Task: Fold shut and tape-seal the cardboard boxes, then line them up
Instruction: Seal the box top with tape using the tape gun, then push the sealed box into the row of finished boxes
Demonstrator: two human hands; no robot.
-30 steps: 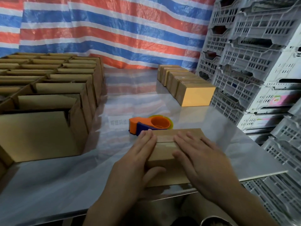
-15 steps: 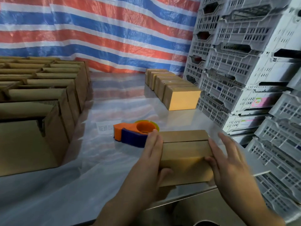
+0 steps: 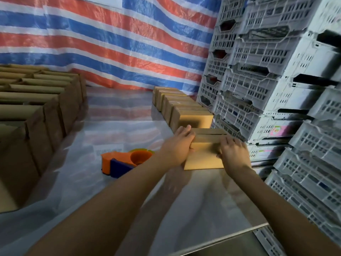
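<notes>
Fingers [image 3: 185, 131] of both hands were bent over the box [image 3: 203, 156], clamped on its two ends. Far left: open boxes [image 3: 36, 111], ranked, unsealed. Next: tape dispenser [image 3: 125, 161], orange and blue, lying untouched on the table [image 3: 203, 209]. Left hand [image 3: 177, 146] held the left end; right hand [image 3: 234, 154] the right. Box sat just before the sealed row [image 3: 184, 108] — whether touching, unclear. Advised: slide flush and square, sides level with the row — clear of the crates [image 3: 276, 89]. Top seam showed a dark gap; tape could not be confirmed.
</notes>
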